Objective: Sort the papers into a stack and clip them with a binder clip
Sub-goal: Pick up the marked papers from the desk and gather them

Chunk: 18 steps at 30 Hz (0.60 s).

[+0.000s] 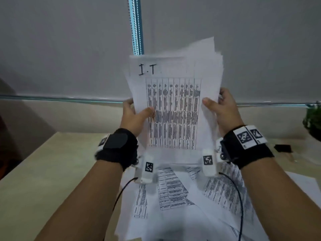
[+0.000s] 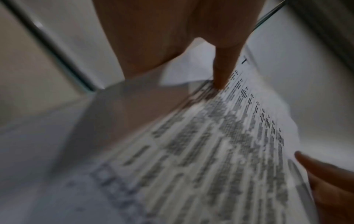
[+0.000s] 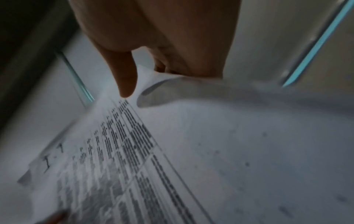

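Note:
I hold a sheaf of printed papers [image 1: 173,108] upright above the desk; its front sheet shows a table and the handwritten letters "I.T". My left hand [image 1: 133,115] grips the sheaf's left edge, thumb across the front. On the other side my right hand [image 1: 220,110] grips the right edge the same way. The sheets behind fan out unevenly at the top right. In the left wrist view my left thumb [image 2: 224,71] presses on the printed sheet [image 2: 220,144]. The right wrist view shows my right thumb [image 3: 126,75] on the papers [image 3: 172,151]. A black binder clip [image 1: 283,148] lies on the desk at the right.
More loose printed sheets [image 1: 173,192] lie scattered on the light wooden desk [image 1: 43,171] under my forearms. A green plant [image 1: 313,120] stands at the far right. A grey partition with a metal rail [image 1: 60,98] backs the desk. Cables run from both wrist cameras.

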### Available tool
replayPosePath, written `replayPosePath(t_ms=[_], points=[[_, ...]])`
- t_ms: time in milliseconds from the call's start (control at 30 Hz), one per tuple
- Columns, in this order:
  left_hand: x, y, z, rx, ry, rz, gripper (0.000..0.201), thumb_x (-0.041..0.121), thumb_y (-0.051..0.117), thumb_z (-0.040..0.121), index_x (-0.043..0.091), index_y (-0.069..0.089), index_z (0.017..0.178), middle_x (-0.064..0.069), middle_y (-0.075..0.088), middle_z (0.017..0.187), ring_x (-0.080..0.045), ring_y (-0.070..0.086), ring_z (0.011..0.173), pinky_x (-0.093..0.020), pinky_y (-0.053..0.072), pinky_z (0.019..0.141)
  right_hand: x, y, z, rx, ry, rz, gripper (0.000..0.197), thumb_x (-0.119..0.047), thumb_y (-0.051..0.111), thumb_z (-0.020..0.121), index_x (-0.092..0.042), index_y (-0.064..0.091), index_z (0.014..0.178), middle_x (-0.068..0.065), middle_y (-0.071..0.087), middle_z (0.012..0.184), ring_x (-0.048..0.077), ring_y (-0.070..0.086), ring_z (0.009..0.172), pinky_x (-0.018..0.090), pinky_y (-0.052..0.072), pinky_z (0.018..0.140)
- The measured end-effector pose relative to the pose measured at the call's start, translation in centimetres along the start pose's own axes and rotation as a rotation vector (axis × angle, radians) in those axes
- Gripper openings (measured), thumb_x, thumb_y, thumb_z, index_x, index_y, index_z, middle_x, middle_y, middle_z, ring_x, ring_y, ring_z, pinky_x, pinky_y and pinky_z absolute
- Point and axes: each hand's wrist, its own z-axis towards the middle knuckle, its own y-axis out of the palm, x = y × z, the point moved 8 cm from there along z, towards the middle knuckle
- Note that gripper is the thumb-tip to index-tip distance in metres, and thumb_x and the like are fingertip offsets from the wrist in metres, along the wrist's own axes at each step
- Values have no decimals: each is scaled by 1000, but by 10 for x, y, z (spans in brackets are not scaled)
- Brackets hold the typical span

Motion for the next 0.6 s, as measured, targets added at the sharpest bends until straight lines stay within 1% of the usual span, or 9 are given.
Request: replayPosePath(t_ms=[100, 167, 233, 300, 367, 433, 500, 567, 600], points=[[-40, 4, -15, 57, -37, 42, 23, 17, 62, 90, 18, 48, 108, 6, 62, 102, -16, 61, 97, -25, 47, 81, 49, 1, -26, 36, 92, -141, 33, -8, 61, 87, -22, 52, 114, -4, 66, 108, 23, 62, 107, 40, 49, 96], [-44, 9, -19, 76, -25, 61, 13, 15, 56, 94, 21, 50, 103, 7, 63, 101, -16, 61, 98, -25, 47, 82, 52, 4, -33, 84, 66, -184, 29, -9, 59, 88, -23, 51, 112, -7, 64, 104, 17, 61, 103, 39, 48, 96], [-26, 9, -14, 112, 38, 77, 19, 14, 54, 94, 19, 49, 112, 4, 63, 108, -16, 60, 103, -29, 48, 89, 32, 3, -28, 133, -6, -176, 28, -8, 59, 87, -24, 50, 108, -12, 62, 99, 10, 60, 94, 34, 49, 92], [-2, 5, -10, 136, 101, 56, 25, 13, 55, 94, 18, 45, 116, 3, 60, 111, -15, 59, 105, -32, 47, 96, 12, 1, -21, 147, -72, -154, 28, -11, 62, 84, -27, 50, 103, -13, 63, 99, 8, 61, 92, 32, 49, 90], [7, 2, -13, 119, 128, 5, 36, 11, 57, 93, 15, 36, 122, 7, 55, 110, -6, 57, 100, -27, 47, 96, 9, 2, -24, 118, -92, -121, 31, -13, 64, 82, -31, 50, 102, -11, 64, 105, 10, 62, 99, 34, 49, 93], [-1, 4, -23, 75, 112, 18, 50, 13, 59, 91, 12, 29, 131, 16, 52, 107, 3, 54, 99, -20, 46, 92, 26, 5, -37, 83, -40, -105, 35, -10, 63, 84, -30, 49, 108, -9, 64, 109, 9, 62, 102, 35, 48, 95], [-12, 5, -32, 61, 94, 86, 45, 18, 60, 92, 17, 36, 129, 20, 54, 108, -4, 56, 107, -25, 46, 94, 44, 8, -51, 73, 23, -149, 34, -10, 61, 86, -26, 47, 112, -10, 63, 107, 10, 61, 101, 38, 49, 95], [-9, 3, -32, 99, 113, 128, 33, 20, 59, 92, 18, 46, 123, 10, 61, 111, -13, 59, 107, -34, 47, 97, 42, 10, -50, 94, 21, -192, 28, -12, 59, 88, -24, 49, 111, -12, 63, 102, 13, 62, 101, 35, 51, 93], [-3, 2, -29, 119, 135, 133, 33, 20, 57, 93, 17, 48, 124, 6, 62, 113, -13, 59, 106, -32, 49, 95, 33, 11, -45, 105, -5, -207, 26, -12, 58, 88, -24, 51, 110, -12, 63, 100, 13, 63, 100, 32, 51, 91]])
